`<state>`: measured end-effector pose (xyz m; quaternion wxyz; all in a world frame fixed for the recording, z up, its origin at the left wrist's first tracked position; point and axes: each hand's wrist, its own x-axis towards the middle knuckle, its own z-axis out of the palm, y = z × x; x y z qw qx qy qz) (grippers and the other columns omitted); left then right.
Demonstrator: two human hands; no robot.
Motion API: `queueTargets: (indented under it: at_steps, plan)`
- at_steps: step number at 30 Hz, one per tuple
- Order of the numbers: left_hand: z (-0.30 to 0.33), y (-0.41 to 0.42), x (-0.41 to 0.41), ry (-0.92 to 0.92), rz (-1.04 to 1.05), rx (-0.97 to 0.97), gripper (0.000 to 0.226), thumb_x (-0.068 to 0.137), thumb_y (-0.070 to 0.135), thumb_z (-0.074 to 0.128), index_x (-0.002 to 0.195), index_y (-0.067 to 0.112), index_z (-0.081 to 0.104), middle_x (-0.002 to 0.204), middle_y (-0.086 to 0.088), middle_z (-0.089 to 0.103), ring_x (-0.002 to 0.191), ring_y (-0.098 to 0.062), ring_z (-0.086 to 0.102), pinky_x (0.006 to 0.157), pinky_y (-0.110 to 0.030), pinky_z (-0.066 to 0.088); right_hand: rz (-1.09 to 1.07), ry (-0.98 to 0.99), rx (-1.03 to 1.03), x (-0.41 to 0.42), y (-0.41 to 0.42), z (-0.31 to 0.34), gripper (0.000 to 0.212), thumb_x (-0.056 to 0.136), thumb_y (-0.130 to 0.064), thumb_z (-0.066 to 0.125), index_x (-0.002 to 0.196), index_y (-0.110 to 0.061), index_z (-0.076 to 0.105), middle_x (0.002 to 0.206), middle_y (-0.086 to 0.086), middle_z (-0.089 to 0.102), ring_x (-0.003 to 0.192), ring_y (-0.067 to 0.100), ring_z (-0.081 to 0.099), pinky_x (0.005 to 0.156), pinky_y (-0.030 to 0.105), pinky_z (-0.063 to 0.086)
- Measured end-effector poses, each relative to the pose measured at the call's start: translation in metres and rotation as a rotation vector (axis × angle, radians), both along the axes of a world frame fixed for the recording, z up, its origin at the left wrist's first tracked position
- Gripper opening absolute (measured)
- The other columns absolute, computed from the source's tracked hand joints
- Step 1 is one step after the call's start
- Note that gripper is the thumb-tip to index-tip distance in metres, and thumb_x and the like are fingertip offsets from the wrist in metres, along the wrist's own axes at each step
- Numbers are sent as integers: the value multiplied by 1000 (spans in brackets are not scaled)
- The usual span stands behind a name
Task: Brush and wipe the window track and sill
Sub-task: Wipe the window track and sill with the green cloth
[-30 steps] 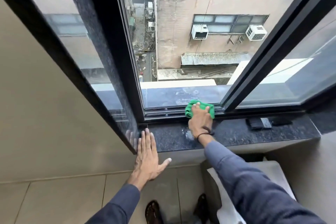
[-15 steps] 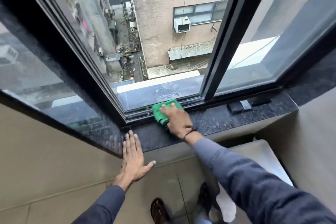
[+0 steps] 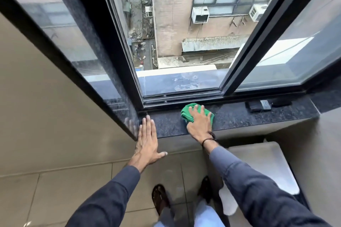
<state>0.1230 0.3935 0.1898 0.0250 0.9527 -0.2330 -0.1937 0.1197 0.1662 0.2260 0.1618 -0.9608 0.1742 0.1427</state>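
The right hand [image 3: 200, 123] presses flat, fingers spread, on a bunched green cloth [image 3: 186, 113] that lies on the dark speckled sill [image 3: 239, 116], just below the window track [image 3: 180, 97]. The cloth sits near the middle of the sill, with its green folds showing at 10 o'clock from the knuckles. The left hand [image 3: 146, 142] rests open and empty, fingers together, on the sill's left end, with its palm hanging over the front edge. A black brush [image 3: 262, 105] lies at 3 o'clock from the cloth, well apart, toward the sill's right end.
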Motion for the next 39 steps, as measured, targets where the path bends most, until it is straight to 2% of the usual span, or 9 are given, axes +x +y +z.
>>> queueTargets:
  at_steps: [3, 7, 15, 22, 27, 31, 34, 37, 39]
  plan:
    - [1, 0, 0, 4, -3, -35, 146, 64, 98, 31, 150, -5, -25, 157, -27, -37, 149, -42, -32, 127, -52, -13, 194, -63, 120, -10, 26, -6, 84, 74, -9, 57, 155, -25, 39, 169, 3, 26, 159, 27, 11, 127, 56, 6]
    - [-2, -1, 0, 6, 34, -102, 128, 72, 93, 10, 151, -2, -25, 159, -24, -37, 150, -37, -33, 128, -50, -12, 451, -85, 162, -37, 3, -10, 87, 71, -7, 53, 155, -26, 39, 167, -2, 28, 159, 22, 11, 130, 49, 6]
    - [-4, 1, 0, -2, 4, -54, 146, 66, 91, 46, 150, -4, -26, 159, -26, -36, 150, -43, -31, 128, -55, -6, -105, -113, 104, -21, -35, -3, 80, 80, -4, 58, 155, -22, 39, 168, 3, 27, 158, 28, 16, 128, 53, 10]
    - [4, 2, 2, 31, -25, -17, 156, 60, 72, 75, 150, -5, -26, 159, -28, -35, 148, -43, -33, 127, -51, -12, 271, -106, 250, -29, 57, 1, 83, 74, -4, 57, 153, -26, 44, 167, -1, 29, 159, 21, 13, 129, 51, 3]
    - [7, 0, 5, 53, -59, 68, 156, 62, 73, 75, 149, -8, -26, 158, -30, -36, 148, -46, -32, 127, -54, -9, 430, -77, 290, -79, 15, 2, 78, 71, -5, 56, 146, -24, 54, 161, -4, 39, 156, 17, 21, 130, 41, 7]
    - [5, 1, 4, 50, -48, 86, 158, 62, 77, 73, 148, -8, -29, 156, -30, -40, 146, -47, -34, 128, -56, -6, -61, -173, 237, -94, -48, 8, 76, 72, 5, 57, 141, -28, 60, 156, 1, 48, 149, 27, 40, 125, 43, 28]
    - [6, 0, 4, 48, -52, 77, 157, 63, 75, 74, 148, -8, -29, 156, -30, -39, 147, -47, -33, 128, -56, -5, -478, -387, 222, -70, -62, 20, 65, 78, -3, 61, 135, -33, 64, 142, 14, 62, 117, 39, 68, 100, 42, 56]
    - [6, -1, 5, 54, -42, 70, 157, 63, 74, 75, 148, -8, -29, 156, -30, -39, 147, -47, -33, 128, -56, -6, -550, -494, 121, -50, -78, 29, 63, 81, -4, 61, 139, -29, 62, 136, 22, 65, 110, 44, 68, 96, 45, 55]
    - [4, -1, 5, 49, -34, 67, 157, 63, 74, 75, 148, -8, -29, 156, -29, -40, 147, -46, -34, 128, -55, -6, -494, -312, 54, -45, -89, 26, 64, 83, -4, 58, 144, -25, 56, 143, 24, 59, 121, 45, 62, 103, 46, 49]
